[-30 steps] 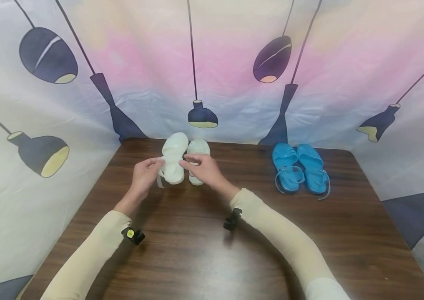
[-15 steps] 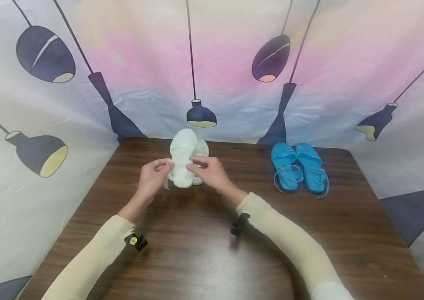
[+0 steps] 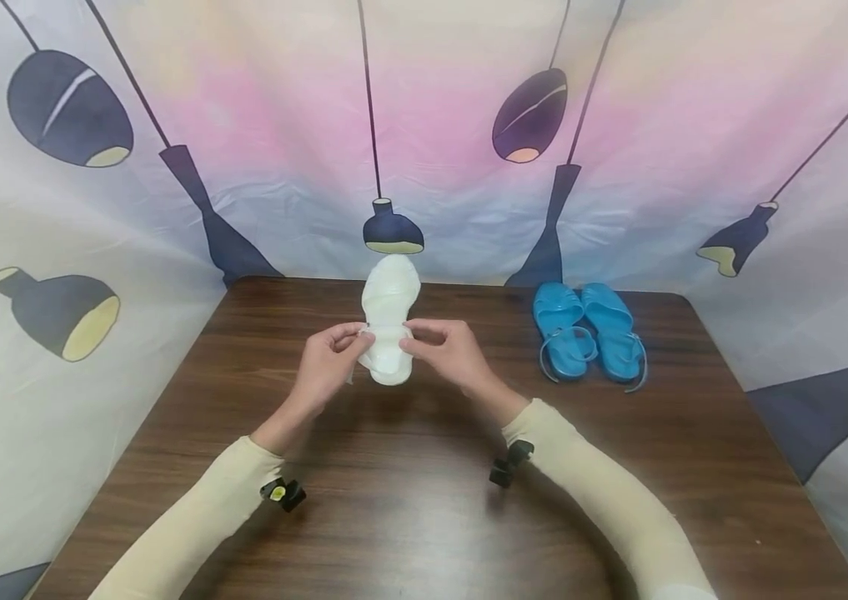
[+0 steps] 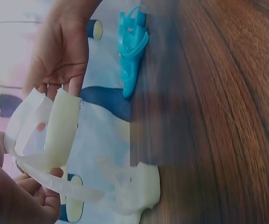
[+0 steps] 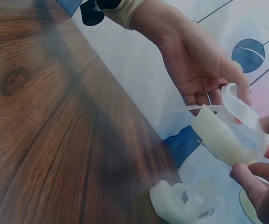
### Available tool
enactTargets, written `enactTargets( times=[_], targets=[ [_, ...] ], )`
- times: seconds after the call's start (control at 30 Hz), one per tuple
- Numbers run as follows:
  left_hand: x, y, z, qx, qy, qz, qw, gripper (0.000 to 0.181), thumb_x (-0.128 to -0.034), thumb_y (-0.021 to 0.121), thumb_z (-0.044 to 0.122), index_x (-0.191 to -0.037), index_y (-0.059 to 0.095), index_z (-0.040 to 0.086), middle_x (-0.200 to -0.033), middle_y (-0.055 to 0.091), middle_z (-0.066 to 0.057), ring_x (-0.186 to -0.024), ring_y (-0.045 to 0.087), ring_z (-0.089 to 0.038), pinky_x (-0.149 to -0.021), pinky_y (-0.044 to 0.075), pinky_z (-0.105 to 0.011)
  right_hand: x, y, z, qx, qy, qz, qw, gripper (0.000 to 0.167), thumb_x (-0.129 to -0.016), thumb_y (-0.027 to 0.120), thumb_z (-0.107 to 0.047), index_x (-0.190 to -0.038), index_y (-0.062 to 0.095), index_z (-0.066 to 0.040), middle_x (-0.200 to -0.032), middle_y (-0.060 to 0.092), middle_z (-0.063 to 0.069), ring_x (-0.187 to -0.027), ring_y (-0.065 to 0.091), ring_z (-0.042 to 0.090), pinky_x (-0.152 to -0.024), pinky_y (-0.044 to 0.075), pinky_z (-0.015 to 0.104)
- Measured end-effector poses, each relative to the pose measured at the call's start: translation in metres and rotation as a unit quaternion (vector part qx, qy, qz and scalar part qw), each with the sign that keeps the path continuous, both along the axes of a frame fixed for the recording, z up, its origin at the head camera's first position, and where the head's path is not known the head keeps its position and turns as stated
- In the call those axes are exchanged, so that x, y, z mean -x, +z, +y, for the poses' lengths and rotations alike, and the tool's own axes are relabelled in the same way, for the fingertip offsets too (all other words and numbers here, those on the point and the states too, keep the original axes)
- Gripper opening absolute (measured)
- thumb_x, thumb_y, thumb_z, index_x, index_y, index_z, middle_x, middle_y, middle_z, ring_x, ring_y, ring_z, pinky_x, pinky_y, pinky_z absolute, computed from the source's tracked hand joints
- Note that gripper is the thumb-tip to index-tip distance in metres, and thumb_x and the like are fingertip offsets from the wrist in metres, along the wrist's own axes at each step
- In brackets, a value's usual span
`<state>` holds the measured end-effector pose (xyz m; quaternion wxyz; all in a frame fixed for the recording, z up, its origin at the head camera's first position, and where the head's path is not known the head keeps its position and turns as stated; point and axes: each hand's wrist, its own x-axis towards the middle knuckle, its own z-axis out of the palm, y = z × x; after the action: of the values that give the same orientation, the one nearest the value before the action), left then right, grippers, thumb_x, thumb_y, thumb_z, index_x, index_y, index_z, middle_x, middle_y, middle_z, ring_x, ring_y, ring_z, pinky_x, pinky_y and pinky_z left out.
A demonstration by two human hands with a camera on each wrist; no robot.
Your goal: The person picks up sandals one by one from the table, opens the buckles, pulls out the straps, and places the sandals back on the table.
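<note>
A white sandal (image 3: 390, 300) is held raised above the table between both hands, its toe pointing away from me. My left hand (image 3: 328, 367) pinches its left side near the ankle strap; thumb and fingers of my right hand (image 3: 457, 354) grip the opposite side. In the left wrist view a loose strap end (image 4: 73, 187) trails off the held sandal. Below it, a second white sandal (image 5: 171, 203) rests on the table in the right wrist view. From the head view that second one is hidden behind the held sandal.
A pair of blue sandals (image 3: 562, 308) stands side by side at the back right of the brown wooden table (image 3: 424, 500). Behind the table's far edge hangs a cloth backdrop (image 3: 281, 125) printed with lamps.
Both hands have carried the white sandal to the right and up, so it now covers the other white sandal in the head view. The blue sandals stay put.
</note>
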<state>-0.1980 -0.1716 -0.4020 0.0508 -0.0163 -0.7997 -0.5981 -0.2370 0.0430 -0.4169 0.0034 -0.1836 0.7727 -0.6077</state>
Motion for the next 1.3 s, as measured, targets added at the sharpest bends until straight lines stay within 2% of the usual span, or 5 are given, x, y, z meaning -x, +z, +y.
enactTargets(
  times=[0.13,0.4,0.6,0.93,1.3],
  targets=[
    [-0.002,-0.003,0.011,0.013,-0.016,0.003,0.9998,0.040,-0.1003,0.067,0.028,-0.128,0.067,-0.001,-0.116,0.074,-0.019,-0.075,0.064,-0.009,-0.058,0.049,-0.020,-0.005,-0.002,0.013,-0.020,-0.017,-0.004,0.9996,0.031,-0.089,0.082,-0.027,-0.117,0.078,-0.014,-0.121,0.074,0.002,-0.120,0.065,0.018,-0.098,0.054,0.042],
    [-0.005,-0.015,0.033,0.024,-0.053,0.009,0.9983,0.040,-0.0991,0.069,0.030,-0.127,0.068,0.001,-0.116,0.074,-0.017,-0.106,0.071,-0.025,-0.078,0.054,-0.023,-0.018,-0.012,0.040,-0.037,-0.037,-0.029,0.9982,0.033,-0.088,0.083,-0.031,-0.118,0.078,-0.016,-0.124,0.073,0.002,-0.122,0.065,0.022,-0.094,0.056,0.042],
    [-0.011,-0.025,0.046,0.073,-0.073,0.021,0.9944,0.039,-0.0984,0.070,0.034,-0.126,0.071,0.006,-0.111,0.076,-0.010,-0.103,0.073,-0.021,-0.080,0.054,-0.030,-0.031,-0.022,0.058,-0.036,-0.043,-0.056,0.9968,0.035,-0.088,0.083,-0.028,-0.119,0.077,-0.014,-0.124,0.073,0.005,-0.117,0.068,0.026,-0.089,0.059,0.039],
    [-0.018,-0.034,0.065,0.090,-0.108,0.008,0.9900,0.041,-0.0974,0.071,0.036,-0.126,0.070,0.007,-0.113,0.076,-0.006,-0.105,0.072,-0.018,-0.087,0.058,-0.039,-0.049,-0.035,0.081,-0.032,-0.058,-0.076,0.9949,0.036,-0.088,0.082,-0.020,-0.121,0.075,-0.007,-0.124,0.072,0.013,-0.116,0.068,0.029,-0.091,0.058,0.043],
    [-0.022,-0.048,0.081,0.108,-0.136,-0.012,0.9848,0.035,-0.0952,0.074,0.033,-0.122,0.073,0.009,-0.109,0.077,-0.004,-0.098,0.070,-0.010,-0.083,0.056,-0.032,-0.064,-0.053,0.101,-0.022,-0.069,-0.125,0.9896,0.036,-0.089,0.082,-0.022,-0.121,0.074,-0.008,-0.126,0.071,0.012,-0.119,0.067,0.028,-0.093,0.057,0.041]
  ],
)
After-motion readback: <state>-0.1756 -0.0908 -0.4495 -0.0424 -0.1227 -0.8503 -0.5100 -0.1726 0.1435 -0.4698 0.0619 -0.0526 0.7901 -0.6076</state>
